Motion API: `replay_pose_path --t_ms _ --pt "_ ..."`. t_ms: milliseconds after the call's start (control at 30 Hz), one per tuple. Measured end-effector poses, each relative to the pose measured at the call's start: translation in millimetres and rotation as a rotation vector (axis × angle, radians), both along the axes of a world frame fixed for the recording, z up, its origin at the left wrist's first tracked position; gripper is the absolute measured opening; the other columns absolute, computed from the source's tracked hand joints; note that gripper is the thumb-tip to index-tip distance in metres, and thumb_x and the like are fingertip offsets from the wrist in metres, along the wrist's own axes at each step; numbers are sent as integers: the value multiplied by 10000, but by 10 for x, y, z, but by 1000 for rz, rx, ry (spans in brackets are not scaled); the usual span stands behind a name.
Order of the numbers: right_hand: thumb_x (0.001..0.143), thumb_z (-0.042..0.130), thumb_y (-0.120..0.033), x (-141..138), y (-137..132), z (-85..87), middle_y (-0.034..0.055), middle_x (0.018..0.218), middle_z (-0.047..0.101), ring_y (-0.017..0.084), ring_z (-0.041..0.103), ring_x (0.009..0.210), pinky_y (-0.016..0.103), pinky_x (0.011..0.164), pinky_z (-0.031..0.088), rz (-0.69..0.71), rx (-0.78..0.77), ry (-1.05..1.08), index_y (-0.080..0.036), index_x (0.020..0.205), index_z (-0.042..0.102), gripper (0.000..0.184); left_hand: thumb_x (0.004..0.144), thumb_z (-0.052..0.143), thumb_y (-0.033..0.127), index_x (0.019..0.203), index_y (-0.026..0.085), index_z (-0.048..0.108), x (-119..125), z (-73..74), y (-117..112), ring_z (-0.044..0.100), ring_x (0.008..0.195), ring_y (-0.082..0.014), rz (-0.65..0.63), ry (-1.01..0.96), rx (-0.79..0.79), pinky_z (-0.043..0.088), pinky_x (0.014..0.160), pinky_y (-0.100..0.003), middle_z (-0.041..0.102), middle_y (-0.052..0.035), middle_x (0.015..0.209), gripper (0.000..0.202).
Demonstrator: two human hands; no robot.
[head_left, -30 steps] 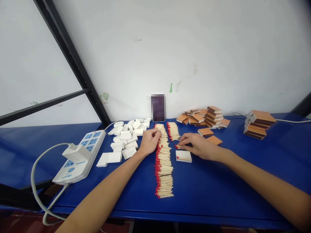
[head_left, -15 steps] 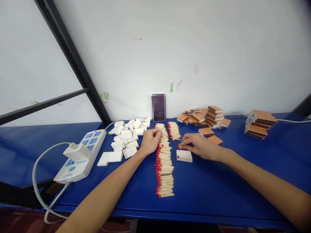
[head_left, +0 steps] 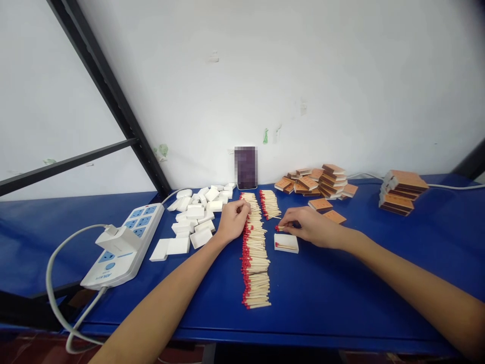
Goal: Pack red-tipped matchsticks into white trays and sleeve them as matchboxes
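My right hand (head_left: 308, 226) pinches red-headed matches (head_left: 279, 228) just above a white matchbox tray (head_left: 287, 237). Inside that tray a match (head_left: 286, 246) lies along its front side. My left hand (head_left: 235, 217) rests at the upper left of a long row of matches (head_left: 256, 258), fingers curled and pressed together; what they hold, if anything, is hidden. A shorter row of matches (head_left: 269, 204) lies between the long row and my right hand. Red heads point left in both rows.
White trays (head_left: 195, 212) are heaped left of the matches. Orange matchbox sleeves (head_left: 310, 183) pile up at the back, with another stack (head_left: 403, 191) farther right. A power strip (head_left: 125, 247) with a looping cable lies left. A phone (head_left: 246, 168) leans on the wall.
The whole view has shifted slightly. Both hands stay in nearly the same places, the right still pinching matches above the tray.
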State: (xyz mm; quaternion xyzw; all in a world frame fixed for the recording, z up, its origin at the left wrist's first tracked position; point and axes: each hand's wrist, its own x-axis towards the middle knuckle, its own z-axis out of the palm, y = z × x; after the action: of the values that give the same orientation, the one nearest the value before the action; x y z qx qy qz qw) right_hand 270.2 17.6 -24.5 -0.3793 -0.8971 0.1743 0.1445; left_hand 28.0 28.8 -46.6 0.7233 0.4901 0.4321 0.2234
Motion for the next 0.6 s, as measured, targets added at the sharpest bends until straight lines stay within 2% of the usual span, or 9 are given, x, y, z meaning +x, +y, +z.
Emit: replay_pose_path --t_ms 267,600 --pt "901 527 -322 29 36 -25 80 939 719 216 636 846 320 752 464 -21 3 15 -201 936 755 260 899 427 333 595 155 517 2 8 -7 385 532 -100 2 4 0 277 543 -242 420 30 534 364" --pt "814 559 -199 71 95 -56 73 888 714 192 622 775 273 676 448 -41 39 2 -175 908 735 200 895 418 344 607 152 531 3 21 5 386 532 -103 0 9 -11 277 544 -242 427 26 536 365"
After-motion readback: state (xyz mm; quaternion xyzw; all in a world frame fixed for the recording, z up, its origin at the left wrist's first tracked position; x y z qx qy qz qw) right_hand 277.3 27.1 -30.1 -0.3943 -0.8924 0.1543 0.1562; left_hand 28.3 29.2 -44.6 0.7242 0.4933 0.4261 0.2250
